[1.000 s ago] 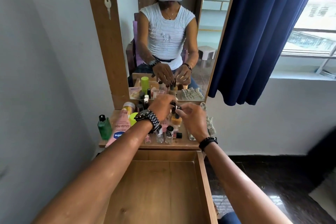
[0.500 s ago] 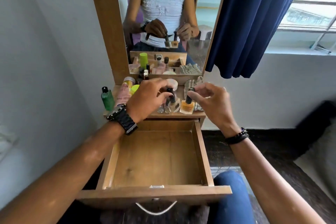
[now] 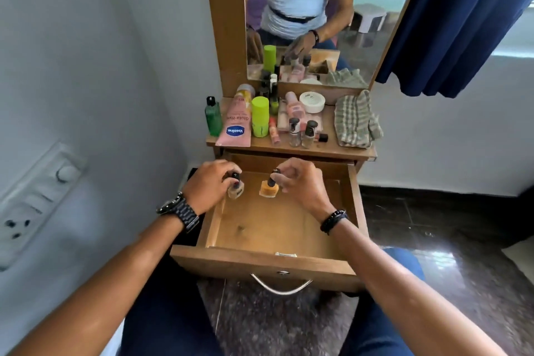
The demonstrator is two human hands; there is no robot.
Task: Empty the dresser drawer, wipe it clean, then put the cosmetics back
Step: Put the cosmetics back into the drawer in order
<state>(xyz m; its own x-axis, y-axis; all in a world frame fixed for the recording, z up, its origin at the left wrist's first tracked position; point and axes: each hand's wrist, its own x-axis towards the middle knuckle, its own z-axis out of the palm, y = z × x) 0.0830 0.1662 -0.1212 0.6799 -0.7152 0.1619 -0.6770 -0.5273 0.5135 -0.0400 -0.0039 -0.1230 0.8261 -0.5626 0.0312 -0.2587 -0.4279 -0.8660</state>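
The wooden drawer is pulled out below the dresser top. My left hand pinches the black cap of a pale nail polish bottle over the drawer's back left. My right hand pinches the cap of an orange nail polish bottle beside it. Both bottles hang low inside the drawer; contact with its floor cannot be told. Cosmetics crowd the dresser top: a pink Vaseline tube, a green bottle, a lime container, a white jar, small glass bottles.
A striped cloth lies on the right of the dresser top. The mirror stands behind it, a blue curtain to the right. A wall with a switch panel is close on the left. My knees are under the drawer front.
Both hands picked a nail polish bottle each off the dresser top and brought them down toward me into the open drawer. My view tilted downward.
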